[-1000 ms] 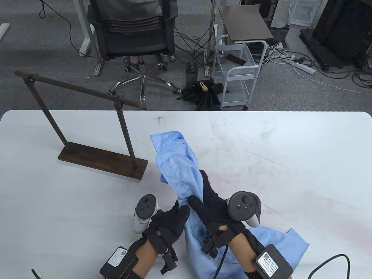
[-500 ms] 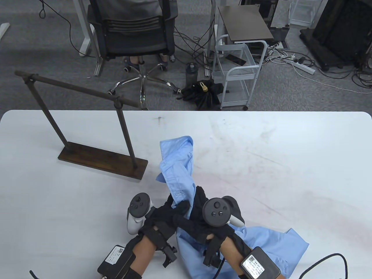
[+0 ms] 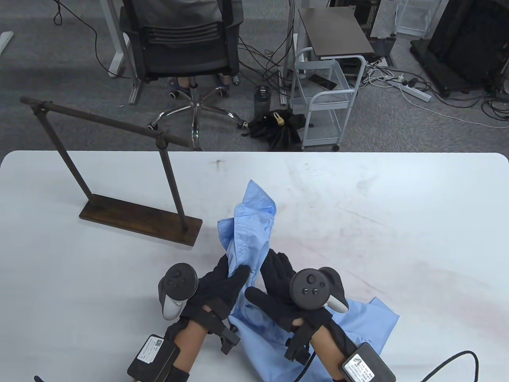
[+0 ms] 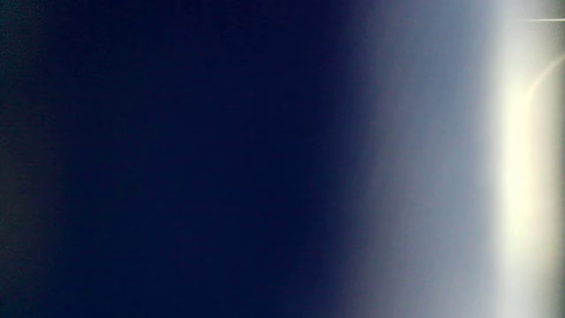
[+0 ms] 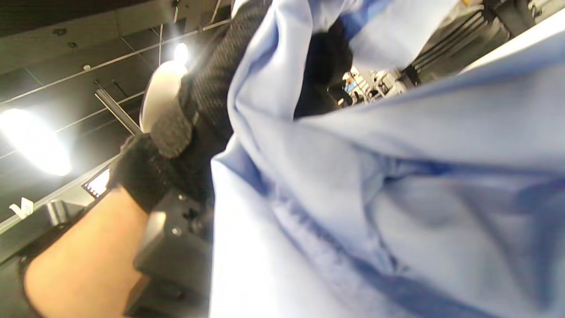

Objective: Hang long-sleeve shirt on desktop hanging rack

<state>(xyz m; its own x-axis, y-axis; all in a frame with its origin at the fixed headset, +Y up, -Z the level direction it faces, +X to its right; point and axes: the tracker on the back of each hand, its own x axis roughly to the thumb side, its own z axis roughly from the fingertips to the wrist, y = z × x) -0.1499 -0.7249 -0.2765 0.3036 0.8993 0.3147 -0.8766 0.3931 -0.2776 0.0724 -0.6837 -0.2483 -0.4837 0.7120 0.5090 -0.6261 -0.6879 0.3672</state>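
A light blue long-sleeve shirt [image 3: 250,234] stands bunched up between my hands near the table's front middle. Its rest trails on the table to the lower right. My left hand [image 3: 234,274] grips the bunched fabric from the left, fingers curled over it. My right hand [image 3: 264,276] lies against the shirt's right side, fingers stretched up and thumb spread across the fabric. The dark hanging rack [image 3: 103,121] stands empty at the table's far left on its wooden base [image 3: 139,223], apart from both hands. The right wrist view shows the shirt [image 5: 375,176] close up. The left wrist view is dark blur.
The white table [image 3: 397,223] spreads to the right of the shirt. The rack's right post [image 3: 173,187] stands a little left of the shirt's top. Beyond the far edge are an office chair [image 3: 179,39] and a small metal cart [image 3: 326,95] on the floor.
Both hands moved a little left. The shirt's bunched top rose and narrowed, and its trailing part slid left. My right hand loosened from a grip to spread fingers.
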